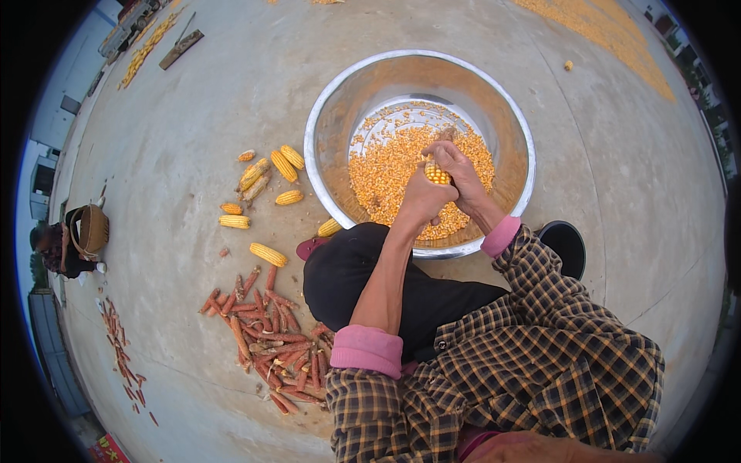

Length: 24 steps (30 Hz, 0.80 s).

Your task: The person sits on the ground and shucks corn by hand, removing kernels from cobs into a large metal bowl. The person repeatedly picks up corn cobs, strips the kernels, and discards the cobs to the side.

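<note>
Both my hands grip one ear of yellow corn (437, 172) above a wide metal basin (319, 98). The fingers of my left hand (424, 195) wrap around its near part. My right hand (458, 168) holds it from the right, with the thumb near its far end. Fingers cover much of the ear, so how many kernels are off it is hidden. Loose corn kernels (382, 171) cover most of the basin's floor, and bare metal shows towards the far side. A brownish piece (447, 133) appears just beyond my right hand; what it is, I cannot tell.
Several ears of corn (284, 166) lie left of the basin. Nearer me is a heap of bare reddish cobs (283, 341). A black bucket (564, 249) stands at right. Far left, a person (55, 249) is beside a wicker basket (92, 230). Kernels (608, 35) spread across the concrete upper right.
</note>
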Each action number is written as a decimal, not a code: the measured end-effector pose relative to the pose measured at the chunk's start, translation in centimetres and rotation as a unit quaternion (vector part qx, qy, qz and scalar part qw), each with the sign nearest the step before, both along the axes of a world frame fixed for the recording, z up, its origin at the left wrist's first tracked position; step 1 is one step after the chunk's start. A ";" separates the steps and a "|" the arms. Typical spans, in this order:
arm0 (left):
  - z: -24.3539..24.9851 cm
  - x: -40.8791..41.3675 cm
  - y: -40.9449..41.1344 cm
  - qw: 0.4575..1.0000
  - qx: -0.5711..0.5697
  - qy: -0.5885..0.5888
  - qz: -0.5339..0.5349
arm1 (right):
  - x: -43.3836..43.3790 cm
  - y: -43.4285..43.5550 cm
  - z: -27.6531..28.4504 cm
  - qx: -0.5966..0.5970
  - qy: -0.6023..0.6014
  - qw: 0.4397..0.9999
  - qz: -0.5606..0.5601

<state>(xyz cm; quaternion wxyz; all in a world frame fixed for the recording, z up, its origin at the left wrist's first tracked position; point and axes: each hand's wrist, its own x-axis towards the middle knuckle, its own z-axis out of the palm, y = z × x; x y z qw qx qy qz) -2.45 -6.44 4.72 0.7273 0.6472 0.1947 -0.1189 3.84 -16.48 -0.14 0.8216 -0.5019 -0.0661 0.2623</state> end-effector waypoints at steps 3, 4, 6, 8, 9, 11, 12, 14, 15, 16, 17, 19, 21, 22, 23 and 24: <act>-0.2 -0.1 -0.2 0.999 0.039 -0.018 0.018 | -0.2 -0.4 0.3 -0.044 -0.042 0.998 0.016; -0.2 -0.2 -0.2 0.999 0.019 -0.020 0.024 | 0.0 -0.3 0.4 -0.042 -0.045 0.998 0.029; -0.4 -0.3 0.2 0.999 -0.040 -0.012 0.017 | 0.3 -0.5 0.7 -0.014 -0.042 0.998 0.051; -0.4 -0.4 1.1 0.994 -0.112 0.018 -0.002 | 0.5 -0.8 1.3 0.018 -0.013 0.998 0.053; -0.5 -0.3 1.3 0.990 -0.143 0.010 -0.012 | 0.4 -0.9 1.6 0.037 -0.007 0.997 0.068; -0.7 -0.3 1.6 0.981 -0.192 -0.001 -0.012 | 0.3 -1.0 2.3 0.042 0.033 0.996 0.068; -0.7 -0.2 1.7 0.981 -0.192 0.005 -0.007 | 0.1 -1.1 2.6 0.055 0.028 0.995 0.073; -0.8 -0.1 1.6 0.980 -0.197 0.002 -0.001 | -0.4 -1.2 2.7 0.105 0.004 0.990 0.097; -0.8 0.0 1.5 0.984 -0.179 0.011 -0.001 | -0.6 -1.1 2.5 0.066 0.013 0.996 0.066; -0.8 0.1 1.4 0.987 -0.160 0.019 -0.002 | -0.7 -1.0 2.2 0.050 0.002 0.997 0.054; -0.8 0.1 1.3 0.991 -0.132 0.034 0.004 | -0.8 -0.8 1.7 0.033 -0.008 0.999 0.042; -0.9 0.0 0.6 0.999 -0.051 0.008 -0.010 | -0.9 0.0 0.5 0.013 -0.035 0.999 -0.012; -0.8 0.0 0.3 1.000 0.003 -0.002 -0.009 | -0.9 0.6 -0.5 0.018 -0.026 0.999 -0.043; -0.8 0.0 0.3 1.000 0.009 -0.002 -0.005 | -0.9 0.7 -0.7 0.029 -0.004 0.999 -0.046; -0.8 0.0 0.2 1.000 0.009 -0.006 0.002 | -0.9 0.8 -0.9 0.039 0.018 0.998 -0.048; -0.8 0.1 0.3 1.000 0.013 0.004 -0.011 | -0.9 0.7 -0.8 0.040 0.032 0.998 -0.047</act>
